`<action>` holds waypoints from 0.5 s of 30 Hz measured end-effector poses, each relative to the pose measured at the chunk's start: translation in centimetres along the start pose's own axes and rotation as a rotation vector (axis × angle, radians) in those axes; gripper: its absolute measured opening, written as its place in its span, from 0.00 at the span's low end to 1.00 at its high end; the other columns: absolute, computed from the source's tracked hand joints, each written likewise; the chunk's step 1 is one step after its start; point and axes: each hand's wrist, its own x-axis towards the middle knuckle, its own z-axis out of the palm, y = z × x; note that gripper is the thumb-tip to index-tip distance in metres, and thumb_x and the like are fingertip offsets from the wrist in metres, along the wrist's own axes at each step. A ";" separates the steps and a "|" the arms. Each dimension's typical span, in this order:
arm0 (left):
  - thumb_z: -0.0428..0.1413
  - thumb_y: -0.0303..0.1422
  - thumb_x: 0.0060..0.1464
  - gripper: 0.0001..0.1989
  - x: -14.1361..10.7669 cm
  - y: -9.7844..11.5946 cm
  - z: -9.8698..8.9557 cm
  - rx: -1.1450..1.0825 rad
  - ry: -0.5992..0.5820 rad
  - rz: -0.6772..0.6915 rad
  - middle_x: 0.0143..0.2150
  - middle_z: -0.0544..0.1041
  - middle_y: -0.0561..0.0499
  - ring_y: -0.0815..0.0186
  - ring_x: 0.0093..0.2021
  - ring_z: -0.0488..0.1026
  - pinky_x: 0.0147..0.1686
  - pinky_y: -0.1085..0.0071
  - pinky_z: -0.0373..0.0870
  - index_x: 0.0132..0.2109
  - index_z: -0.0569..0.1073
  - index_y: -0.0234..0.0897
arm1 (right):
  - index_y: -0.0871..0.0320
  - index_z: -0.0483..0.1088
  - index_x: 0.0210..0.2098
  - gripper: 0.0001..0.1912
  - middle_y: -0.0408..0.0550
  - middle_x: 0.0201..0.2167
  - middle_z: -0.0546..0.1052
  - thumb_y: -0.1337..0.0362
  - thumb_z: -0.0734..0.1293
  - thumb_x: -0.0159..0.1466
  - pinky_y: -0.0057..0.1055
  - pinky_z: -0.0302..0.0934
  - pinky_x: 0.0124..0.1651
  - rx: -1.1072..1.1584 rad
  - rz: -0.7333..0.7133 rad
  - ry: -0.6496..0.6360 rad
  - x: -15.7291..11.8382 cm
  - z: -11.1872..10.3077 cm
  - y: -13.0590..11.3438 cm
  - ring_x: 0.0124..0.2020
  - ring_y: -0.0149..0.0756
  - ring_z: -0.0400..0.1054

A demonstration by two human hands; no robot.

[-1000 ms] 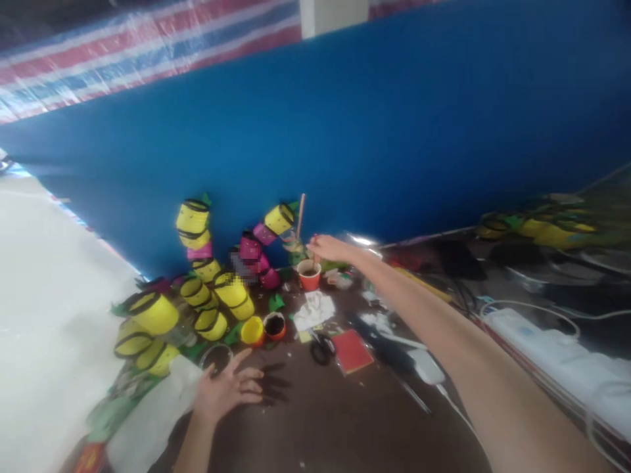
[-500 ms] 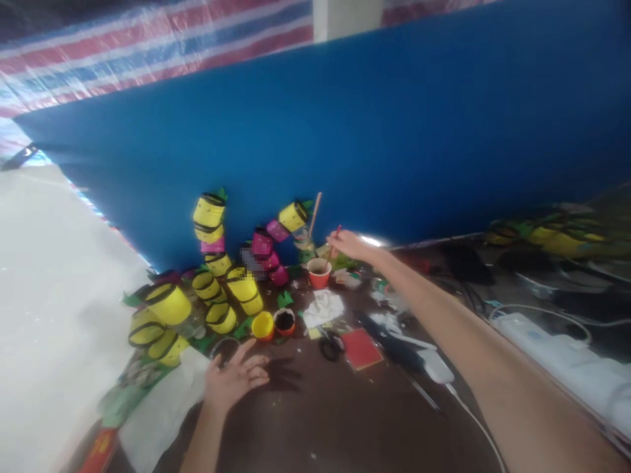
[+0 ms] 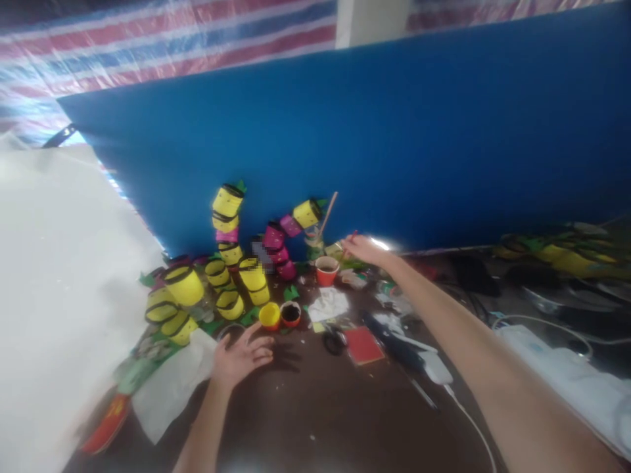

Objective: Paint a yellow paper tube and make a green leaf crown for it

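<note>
Since the earlier frame the right hand (image 3: 365, 249) has shifted from over the orange-red paper cup with a pale rim and dark liquid (image 3: 326, 279) to just right of it, carrying the thin reddish stick, apparently a brush (image 3: 342, 254), along. View has also swung. Right hand: fingertips pinching the stick; lower end small and blurred, cannot tell whether wet. Orange-red cup stands upright on the dark brown tabletop (image 3: 296, 414), near the back. Left hand (image 3: 242, 358): spread, nothing visibly held, index fingertip right by the small red-orange cup of yellow paint (image 3: 270, 327); contact cannot be determined. Risks, in my judgement: (1) a small forward push of that fingertip could tip the yellow cup against the neighbouring small red cup of black paint (image 3: 290, 323), mixing or spilling both; (2) if the stick is wet, drips may land on the crumpled white tissue (image 3: 329, 305) or the flat red square packet (image 3: 363, 345) as it crosses; (3) the right forearm, stretched over the clutter, could snag the thin white cable (image 3: 470, 424); (4) a return swing of the stick might clip the pale rim and spill liquid.
</note>
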 end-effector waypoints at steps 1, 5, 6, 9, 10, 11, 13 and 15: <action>0.43 0.50 0.50 0.35 0.0 0.0 0.0 -0.002 0.001 0.003 0.50 0.69 0.32 0.47 0.45 0.69 0.53 0.47 0.46 0.59 0.58 0.32 | 0.60 0.70 0.29 0.22 0.49 0.24 0.77 0.50 0.55 0.64 0.26 0.59 0.34 -0.006 -0.001 0.003 0.0 0.0 -0.1 0.28 0.35 0.70; 0.43 0.50 0.50 0.35 -0.1 0.0 -0.4 -0.003 0.001 0.000 0.51 0.69 0.32 0.47 0.46 0.69 0.53 0.46 0.45 0.60 0.57 0.33 | 0.61 0.70 0.30 0.22 0.50 0.23 0.77 0.53 0.53 0.65 0.26 0.59 0.35 -0.021 -0.001 0.010 -0.1 0.1 -1.0 0.29 0.36 0.71; 0.43 0.50 0.50 0.35 -0.1 0.0 -0.4 -0.003 -0.003 -0.001 0.51 0.69 0.32 0.47 0.46 0.69 0.53 0.46 0.45 0.60 0.57 0.33 | 0.61 0.70 0.29 0.21 0.50 0.23 0.77 0.53 0.54 0.65 0.27 0.60 0.35 -0.024 -0.002 0.000 -0.2 0.0 -1.3 0.29 0.36 0.71; 0.43 0.49 0.50 0.35 -0.2 0.1 -0.5 -0.002 -0.022 -0.006 0.52 0.69 0.32 0.46 0.47 0.69 0.54 0.47 0.45 0.60 0.56 0.33 | 0.61 0.70 0.28 0.22 0.49 0.24 0.78 0.53 0.54 0.65 0.27 0.60 0.36 -0.028 0.001 -0.007 -0.5 -0.1 -2.0 0.29 0.35 0.71; 0.43 0.49 0.50 0.34 -0.2 0.2 -0.5 -0.004 -0.027 -0.010 0.52 0.69 0.32 0.46 0.47 0.69 0.54 0.47 0.45 0.60 0.57 0.32 | 0.60 0.71 0.28 0.23 0.49 0.25 0.78 0.52 0.54 0.65 0.27 0.60 0.37 -0.031 0.005 -0.001 -0.7 -0.1 -2.3 0.29 0.35 0.71; 0.43 0.49 0.51 0.34 -0.3 0.2 -0.5 -0.006 -0.031 -0.015 0.52 0.69 0.32 0.46 0.47 0.69 0.54 0.48 0.45 0.60 0.57 0.32 | 0.60 0.71 0.29 0.23 0.50 0.26 0.78 0.52 0.53 0.66 0.27 0.61 0.38 -0.035 0.009 0.001 -0.8 -0.2 -2.5 0.29 0.35 0.71; 0.43 0.49 0.51 0.34 -0.3 0.2 -0.5 -0.010 -0.037 -0.022 0.52 0.69 0.32 0.46 0.47 0.69 0.54 0.48 0.45 0.59 0.57 0.32 | 0.61 0.71 0.30 0.22 0.49 0.27 0.78 0.52 0.55 0.65 0.29 0.62 0.38 -0.043 0.018 -0.009 -0.9 -0.3 -2.9 0.29 0.34 0.71; 0.43 0.49 0.52 0.33 -0.3 0.3 -0.5 -0.015 -0.036 -0.023 0.51 0.69 0.32 0.46 0.47 0.69 0.54 0.48 0.45 0.59 0.57 0.32 | 0.62 0.70 0.32 0.21 0.48 0.27 0.77 0.53 0.55 0.66 0.31 0.62 0.39 -0.045 0.025 -0.021 -1.0 -0.3 -3.2 0.29 0.32 0.71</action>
